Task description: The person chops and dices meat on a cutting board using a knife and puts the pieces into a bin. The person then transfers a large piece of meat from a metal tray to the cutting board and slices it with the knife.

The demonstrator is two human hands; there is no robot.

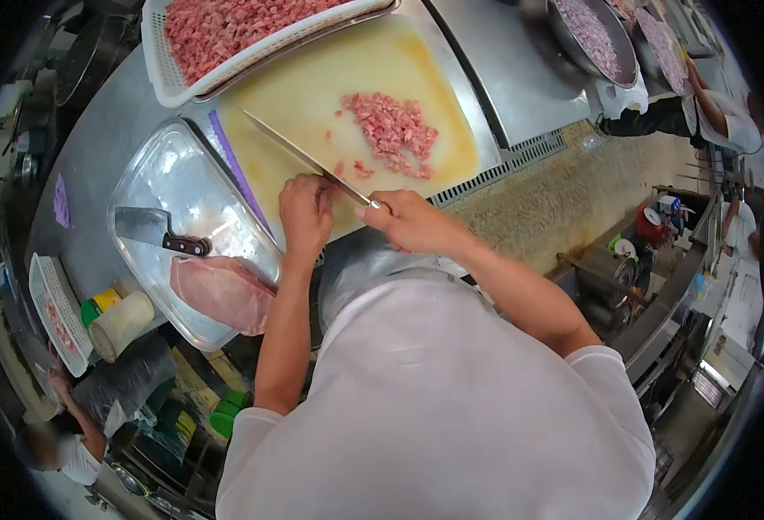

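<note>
My right hand (412, 220) is wrapped round the handle of a long knife (300, 152), whose blade slants up and left over the cutting board (291, 91). Beside the blade, on the board's near edge, my left hand (306, 211) has its fingers curled in. Whatever lies under those fingers is hidden. Diced pink meat (392, 130) is heaped on the board beyond the blade, with a few loose bits closer to it. Left of the board a metal tray (144, 165) holds a cleaver (144, 225) and a large slab of raw meat (222, 293).
A white basket (161, 65) full of diced meat stands at the board's far side. Metal bowls of chopped purple-white food (592, 39) are at upper right. A smaller white basket (57, 321) and a pale container (122, 325) sit at left. Other people work at both sides.
</note>
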